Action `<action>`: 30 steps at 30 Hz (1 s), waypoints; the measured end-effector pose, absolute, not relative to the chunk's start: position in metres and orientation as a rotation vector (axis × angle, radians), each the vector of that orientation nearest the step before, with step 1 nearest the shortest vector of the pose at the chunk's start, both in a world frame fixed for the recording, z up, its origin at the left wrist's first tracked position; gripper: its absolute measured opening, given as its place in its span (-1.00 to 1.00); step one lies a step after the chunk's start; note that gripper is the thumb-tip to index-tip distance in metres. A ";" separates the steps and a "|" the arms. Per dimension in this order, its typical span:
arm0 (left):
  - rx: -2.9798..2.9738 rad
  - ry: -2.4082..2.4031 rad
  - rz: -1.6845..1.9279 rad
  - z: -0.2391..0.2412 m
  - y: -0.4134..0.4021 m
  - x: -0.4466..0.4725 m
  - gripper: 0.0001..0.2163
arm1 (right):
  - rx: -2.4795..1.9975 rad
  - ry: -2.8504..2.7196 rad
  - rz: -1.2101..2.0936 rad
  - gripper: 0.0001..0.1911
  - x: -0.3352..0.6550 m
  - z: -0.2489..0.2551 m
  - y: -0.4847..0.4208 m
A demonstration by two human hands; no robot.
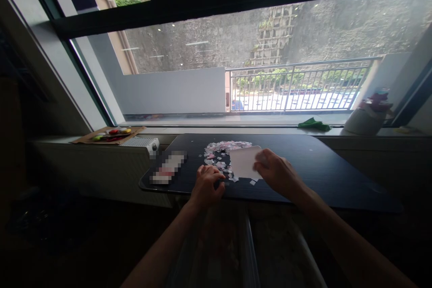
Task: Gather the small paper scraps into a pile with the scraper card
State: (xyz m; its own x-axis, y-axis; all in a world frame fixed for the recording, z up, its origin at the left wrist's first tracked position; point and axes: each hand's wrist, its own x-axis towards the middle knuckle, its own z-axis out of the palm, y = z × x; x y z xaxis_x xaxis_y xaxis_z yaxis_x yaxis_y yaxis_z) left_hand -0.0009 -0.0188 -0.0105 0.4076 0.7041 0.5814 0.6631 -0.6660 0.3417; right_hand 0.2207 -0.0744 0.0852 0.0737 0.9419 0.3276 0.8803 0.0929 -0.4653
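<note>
A pile of small pink and white paper scraps (pixel 221 152) lies on a dark mat (pixel 320 166) in front of a window. My right hand (pixel 277 173) holds a white card (pixel 243 162) at the right edge of the pile, fingers closed on it. My left hand (pixel 207 183) rests on the mat at the pile's near side with its fingers curled down among the scraps; what they pinch, if anything, is too small to see.
A blurred pale object (pixel 168 167) lies on the mat's left part. On the sill sit a cardboard tray with coloured items (pixel 110 135), a white device (pixel 141 142), a green cloth (pixel 313 123) and a white pot (pixel 366 119). A clear container (pixel 216 243) stands below my arms.
</note>
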 end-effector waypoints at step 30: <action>2.729 1.171 0.814 -0.005 -0.022 -0.003 -0.72 | -1.745 -1.774 0.176 -0.92 0.250 0.074 -0.082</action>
